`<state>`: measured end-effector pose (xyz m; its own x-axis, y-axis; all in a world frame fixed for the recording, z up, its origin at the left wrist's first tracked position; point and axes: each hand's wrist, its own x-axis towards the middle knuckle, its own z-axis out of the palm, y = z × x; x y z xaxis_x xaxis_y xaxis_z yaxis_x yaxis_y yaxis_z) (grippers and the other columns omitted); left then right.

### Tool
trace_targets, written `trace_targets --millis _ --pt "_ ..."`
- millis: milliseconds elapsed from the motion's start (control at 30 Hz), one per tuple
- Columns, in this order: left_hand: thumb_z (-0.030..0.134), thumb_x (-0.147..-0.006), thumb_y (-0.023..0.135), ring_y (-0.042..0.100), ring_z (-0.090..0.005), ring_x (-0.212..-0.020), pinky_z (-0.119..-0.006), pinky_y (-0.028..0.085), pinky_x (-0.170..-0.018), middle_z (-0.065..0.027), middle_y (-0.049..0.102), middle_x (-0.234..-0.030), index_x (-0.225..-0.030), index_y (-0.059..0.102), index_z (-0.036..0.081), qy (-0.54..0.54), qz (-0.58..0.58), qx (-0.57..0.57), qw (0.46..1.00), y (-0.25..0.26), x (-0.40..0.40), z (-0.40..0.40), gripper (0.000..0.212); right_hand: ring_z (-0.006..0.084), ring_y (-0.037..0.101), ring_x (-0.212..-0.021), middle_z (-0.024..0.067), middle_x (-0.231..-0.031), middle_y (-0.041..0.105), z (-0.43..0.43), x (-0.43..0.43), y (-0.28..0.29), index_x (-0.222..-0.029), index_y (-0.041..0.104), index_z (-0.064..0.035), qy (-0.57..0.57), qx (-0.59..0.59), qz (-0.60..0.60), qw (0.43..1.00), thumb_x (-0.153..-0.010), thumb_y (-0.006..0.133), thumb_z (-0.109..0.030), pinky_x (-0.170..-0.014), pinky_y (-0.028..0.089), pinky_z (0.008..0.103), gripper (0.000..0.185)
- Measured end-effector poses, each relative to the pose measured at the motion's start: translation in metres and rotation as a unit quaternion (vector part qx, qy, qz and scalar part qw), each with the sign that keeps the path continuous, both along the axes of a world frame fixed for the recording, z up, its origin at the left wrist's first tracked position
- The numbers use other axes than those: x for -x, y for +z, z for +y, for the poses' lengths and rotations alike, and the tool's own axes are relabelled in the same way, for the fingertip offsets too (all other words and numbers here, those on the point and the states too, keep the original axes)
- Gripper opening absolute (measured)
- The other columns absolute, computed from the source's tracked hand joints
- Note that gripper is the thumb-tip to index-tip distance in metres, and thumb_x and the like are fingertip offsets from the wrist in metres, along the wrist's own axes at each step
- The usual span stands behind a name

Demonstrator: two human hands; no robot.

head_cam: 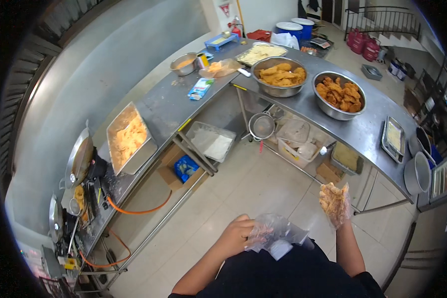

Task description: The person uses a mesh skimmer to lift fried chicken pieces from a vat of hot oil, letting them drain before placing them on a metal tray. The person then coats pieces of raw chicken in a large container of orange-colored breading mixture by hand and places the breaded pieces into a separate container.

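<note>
My left hand (242, 234) grips a crumpled clear plastic glove (273, 231) in front of my dark shirt. Out to the right is my right hand (335, 205), inside a clear plastic glove thickly coated with orange-tan batter or breading; whether its fingers hold anything under that coating cannot be told. A deep metal pan (128, 138) of battered pieces stands on the left steel table. Two steel bowls, one of golden fried pieces (281, 91) and one of browner fried chicken pieces (339, 113), sit on the table ahead.
Woks (79, 158) and burners line the left table, with an orange gas hose (138, 212) hanging below. A flour tray (212, 141), a cardboard box (167, 171) and a plastic bin (296, 152) lie under the tables. Metal trays (393, 139) and pots (417, 173) stand at right.
</note>
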<state>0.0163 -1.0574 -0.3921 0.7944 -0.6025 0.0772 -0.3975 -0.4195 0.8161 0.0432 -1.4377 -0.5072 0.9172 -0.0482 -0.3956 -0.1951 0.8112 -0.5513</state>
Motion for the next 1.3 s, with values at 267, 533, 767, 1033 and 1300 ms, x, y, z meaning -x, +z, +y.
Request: trace_targets --millis 267,533,767,1033,1300 --pt "0.011 -0.073 0.08 0.067 -0.0241 -0.102 -0.037 0.052 -0.087 -0.0073 0.072 -0.113 -0.105 0.077 0.011 -0.128 -0.063 0.167 0.976 -0.007 -0.021 0.012 0.031 0.0272 0.063 -0.103 0.0146 -0.13 0.06 0.011 0.011 0.009 -0.133 0.052 -0.0047 -0.022 0.034 0.004 0.999 -0.096 0.048 -0.064 -0.088 0.054 0.0388 0.07" --pt "0.012 -0.08 0.074 0.066 -0.0292 -0.11 -0.039 0.052 -0.094 -0.0119 0.07 -0.114 -0.108 0.073 0.006 -0.213 0.134 0.1 0.963 0.03 -0.03 0.003 0.029 0.0273 0.063 -0.103 0.0144 -0.129 0.061 0.012 0.014 0.001 -0.134 0.051 -0.0043 -0.021 0.029 0.033 0.999 -0.098 0.045 -0.064 -0.086 0.054 0.0392 0.07" --pt "0.007 -0.083 0.073 0.06 -0.0299 -0.115 -0.041 0.045 -0.101 -0.0075 0.069 -0.12 -0.116 0.07 0.009 -0.258 -0.019 0.139 0.956 0.028 -0.024 -0.043 0.033 0.0283 0.062 -0.105 0.0144 -0.131 0.06 -0.011 0.018 -0.012 -0.136 0.05 -0.0055 0.0 0.018 0.022 1.0 -0.098 0.045 -0.064 -0.087 0.054 0.0396 0.07" --pt "0.006 -0.08 0.077 0.064 -0.0263 -0.107 -0.038 0.051 -0.088 -0.0085 0.068 -0.124 -0.109 0.074 0.014 -0.228 -0.003 0.183 0.956 0.03 -0.001 -0.073 0.029 0.0294 0.064 -0.105 0.0149 -0.129 0.062 -0.039 0.034 -0.014 -0.134 0.052 -0.0071 -0.013 0.038 0.037 0.999 -0.099 0.045 -0.063 -0.086 0.055 0.0395 0.066" --pt "0.004 -0.08 0.074 0.063 -0.0288 -0.106 -0.042 0.049 -0.092 -0.0122 0.067 -0.121 -0.108 0.069 0.01 -0.199 -0.044 0.23 0.952 0.03 0.009 -0.09 0.029 0.0277 0.064 -0.102 0.015 -0.129 0.061 -0.064 0.045 -0.021 -0.132 0.052 -0.0068 -0.018 0.003 0.04 0.999 -0.099 0.044 -0.062 -0.085 0.056 0.038 0.065"
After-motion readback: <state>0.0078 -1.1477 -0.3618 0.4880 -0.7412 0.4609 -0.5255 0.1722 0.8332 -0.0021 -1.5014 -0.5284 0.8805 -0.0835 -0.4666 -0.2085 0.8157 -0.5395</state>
